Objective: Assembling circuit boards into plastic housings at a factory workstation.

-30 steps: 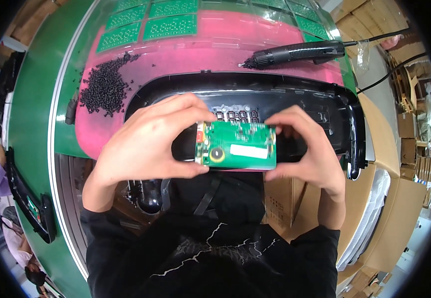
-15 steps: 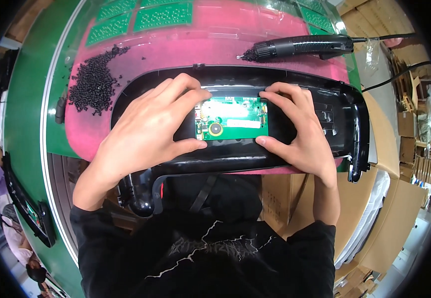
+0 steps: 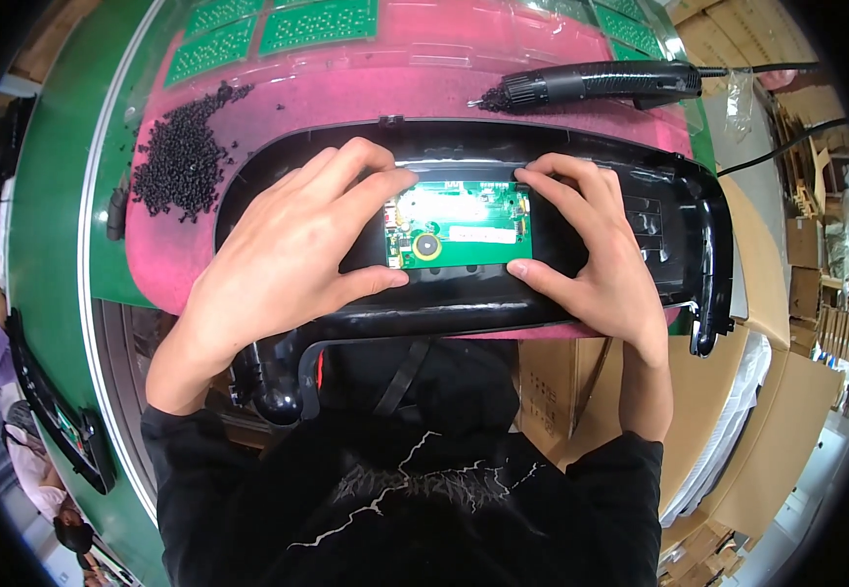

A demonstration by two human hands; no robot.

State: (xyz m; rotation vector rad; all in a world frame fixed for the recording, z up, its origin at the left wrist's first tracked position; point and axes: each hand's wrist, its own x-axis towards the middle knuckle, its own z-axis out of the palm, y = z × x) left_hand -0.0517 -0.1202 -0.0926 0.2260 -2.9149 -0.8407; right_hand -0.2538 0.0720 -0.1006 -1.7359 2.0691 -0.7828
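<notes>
A green circuit board (image 3: 473, 251) with a round black part on it lies within a long, glossy black plastic housing (image 3: 415, 321). My left hand (image 3: 297, 235) grips the board's left edge, thumb at the near corner and fingertips at the far one. At the opposite edge, my right hand (image 3: 596, 249) holds the two right corners the same way. Both hands arch over the housing, their fingers closed on the board. Whether the board touches the housing floor cannot be made out.
A pink mat (image 3: 317, 93) lies under the housing, with a heap of small black screws (image 3: 180, 157) at left. A black electric screwdriver (image 3: 601, 84) rests beyond the housing. Several green boards (image 3: 319, 29) are at the back. Cardboard boxes (image 3: 737, 411) stand at right; another housing (image 3: 63, 421) is at far left.
Both hands keep their hold on the circuit board. The board, the hands and the housing show only a very slight shift in the picture.
</notes>
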